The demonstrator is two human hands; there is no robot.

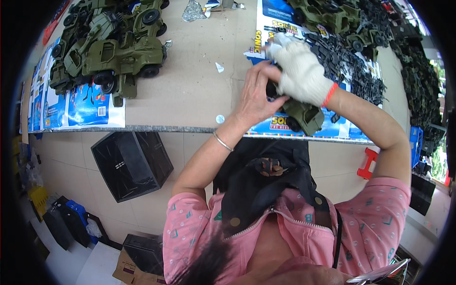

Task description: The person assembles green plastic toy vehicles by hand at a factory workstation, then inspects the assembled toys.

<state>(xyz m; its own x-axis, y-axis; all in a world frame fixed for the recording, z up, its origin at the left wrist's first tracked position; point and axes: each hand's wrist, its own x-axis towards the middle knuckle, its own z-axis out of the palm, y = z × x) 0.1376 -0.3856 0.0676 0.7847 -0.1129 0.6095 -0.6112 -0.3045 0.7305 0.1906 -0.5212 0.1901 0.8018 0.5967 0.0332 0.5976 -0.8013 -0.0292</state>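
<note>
An olive-green toy jeep with black wheels is at the front edge of the table, partly covered by my hands. My bare left hand curls round its left side, thumb and fingers closed on it. My right hand, in a white knit glove with an orange cuff, is closed above the far end of the jeep, against the left fingers. Its fingertips and whatever they hold are hidden. Loose black plastic parts lie heaped just right of the glove.
Finished-looking olive toy vehicles are piled at the left on printed blue sheets. More green vehicles lie at the far right. Paper scraps dot the table. A black crate stands on the floor below, and a red stool at the right.
</note>
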